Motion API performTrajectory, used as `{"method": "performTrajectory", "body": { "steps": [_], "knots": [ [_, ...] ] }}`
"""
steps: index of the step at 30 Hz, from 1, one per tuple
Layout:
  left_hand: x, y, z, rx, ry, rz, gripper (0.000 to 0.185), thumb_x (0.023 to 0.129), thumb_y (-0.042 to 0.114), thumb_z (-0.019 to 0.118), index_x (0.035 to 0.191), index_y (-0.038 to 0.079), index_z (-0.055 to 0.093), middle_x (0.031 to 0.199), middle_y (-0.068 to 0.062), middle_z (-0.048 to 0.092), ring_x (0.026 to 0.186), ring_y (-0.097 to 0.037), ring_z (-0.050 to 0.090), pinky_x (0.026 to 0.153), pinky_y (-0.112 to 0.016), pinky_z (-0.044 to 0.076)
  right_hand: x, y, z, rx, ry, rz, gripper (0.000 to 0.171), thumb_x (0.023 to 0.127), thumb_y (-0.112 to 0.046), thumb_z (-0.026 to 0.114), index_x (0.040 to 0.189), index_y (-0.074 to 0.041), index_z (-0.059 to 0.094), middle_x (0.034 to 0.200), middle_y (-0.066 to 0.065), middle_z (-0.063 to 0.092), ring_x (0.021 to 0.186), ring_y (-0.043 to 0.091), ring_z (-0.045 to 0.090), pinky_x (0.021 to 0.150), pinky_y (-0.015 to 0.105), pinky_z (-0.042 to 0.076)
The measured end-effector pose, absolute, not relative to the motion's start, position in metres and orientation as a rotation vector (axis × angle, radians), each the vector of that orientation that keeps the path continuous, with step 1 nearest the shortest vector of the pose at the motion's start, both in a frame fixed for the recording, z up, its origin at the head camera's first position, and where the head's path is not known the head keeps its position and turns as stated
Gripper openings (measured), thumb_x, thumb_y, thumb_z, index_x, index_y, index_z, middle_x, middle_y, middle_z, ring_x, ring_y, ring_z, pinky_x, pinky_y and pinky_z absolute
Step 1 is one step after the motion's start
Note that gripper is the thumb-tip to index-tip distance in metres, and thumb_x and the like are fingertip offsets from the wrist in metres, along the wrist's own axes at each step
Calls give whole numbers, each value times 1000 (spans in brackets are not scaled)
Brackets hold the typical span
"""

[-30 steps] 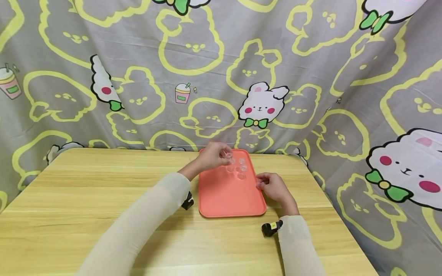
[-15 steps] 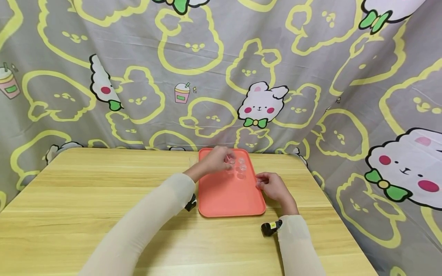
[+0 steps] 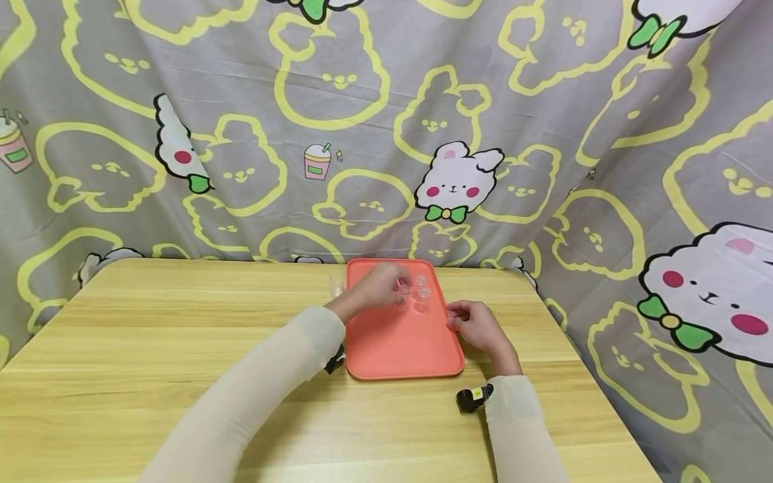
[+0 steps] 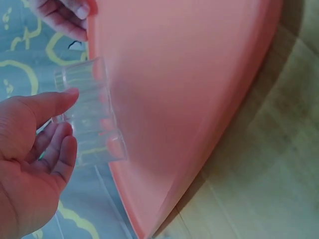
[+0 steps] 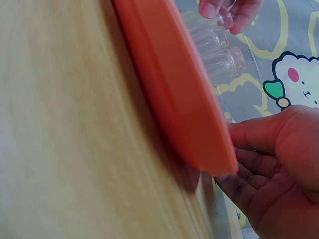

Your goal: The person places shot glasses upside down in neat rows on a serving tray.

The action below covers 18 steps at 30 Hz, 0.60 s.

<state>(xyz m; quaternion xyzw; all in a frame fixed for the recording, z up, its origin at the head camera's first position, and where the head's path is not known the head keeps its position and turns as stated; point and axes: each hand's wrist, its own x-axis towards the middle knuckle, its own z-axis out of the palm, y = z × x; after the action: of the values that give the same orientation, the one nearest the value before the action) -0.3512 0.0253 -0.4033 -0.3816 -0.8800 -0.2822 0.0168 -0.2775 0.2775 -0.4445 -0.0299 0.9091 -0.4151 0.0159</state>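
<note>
Several small clear plastic cups point(image 3: 421, 293) stand on a flat orange plastic tray point(image 3: 392, 345). Left hand point(image 3: 379, 287) pinches one cup with curled fingers. Right hand point(image 3: 477, 326) grips the tray's edge.

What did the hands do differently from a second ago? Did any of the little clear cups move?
The left hand came down a little, lowering the clear cup it holds at its fingertips toward the orange tray, next to the other clear cups standing there. A lone clear cup now shows on the table left of the tray. The right hand stayed at the tray's right edge, and the tray and cups on it did not move.
</note>
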Motion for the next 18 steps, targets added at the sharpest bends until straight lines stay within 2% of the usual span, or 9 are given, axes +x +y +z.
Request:
{"method": "performTrajectory", "body": {
  "steps": [6, 18],
  "knots": [
    [-349, 27, -407, -1202, -2729, -837, 29, 77, -9, 72, 104, 1, 76, 95, -5, 72, 87, -16, 62, 77, -29, 52, -278, 278, -446, -92, 2824, -1285, 28, 97, 1, 65, 125, 7, 66, 102, 11, 70, 90, 21, 64, 78, 32, 57],
    [-344, 29, -405, -1172, -2758, -780, 33, 80, -7, 70, 112, 1, 77, 101, -5, 73, 87, -17, 59, 79, -31, 52, -278, 277, -443, -85, 2806, -1296, 29, 98, 1, 65, 126, 6, 65, 104, 12, 70, 92, 22, 64, 79, 32, 57]
  ]
}}
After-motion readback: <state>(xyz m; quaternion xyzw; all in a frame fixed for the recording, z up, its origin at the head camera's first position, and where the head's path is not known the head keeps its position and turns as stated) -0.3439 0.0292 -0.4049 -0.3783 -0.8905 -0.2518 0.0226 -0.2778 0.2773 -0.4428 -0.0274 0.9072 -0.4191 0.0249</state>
